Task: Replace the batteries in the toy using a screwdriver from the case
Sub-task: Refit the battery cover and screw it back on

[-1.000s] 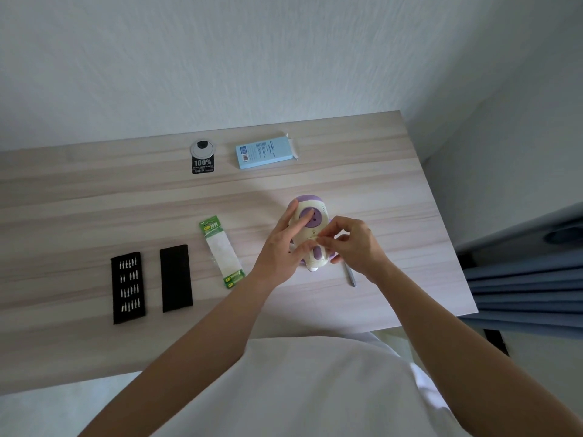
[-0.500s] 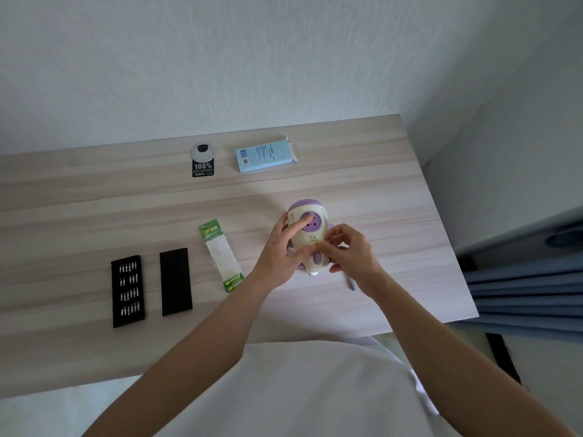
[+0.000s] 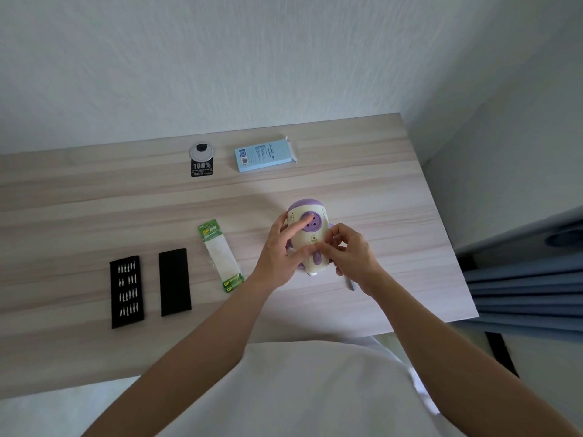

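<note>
Now the toy (image 3: 308, 236), right of centre on the table (image 3: 94, 209), is held as before by the left hand (image 3: 279, 257); the pinched fingertips of the right hand (image 3: 351, 252) have been lowered onto its middle.

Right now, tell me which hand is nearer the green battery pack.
Left. The left hand holds the toy beside the battery pack; the right hand is past the toy, farther off.
</note>
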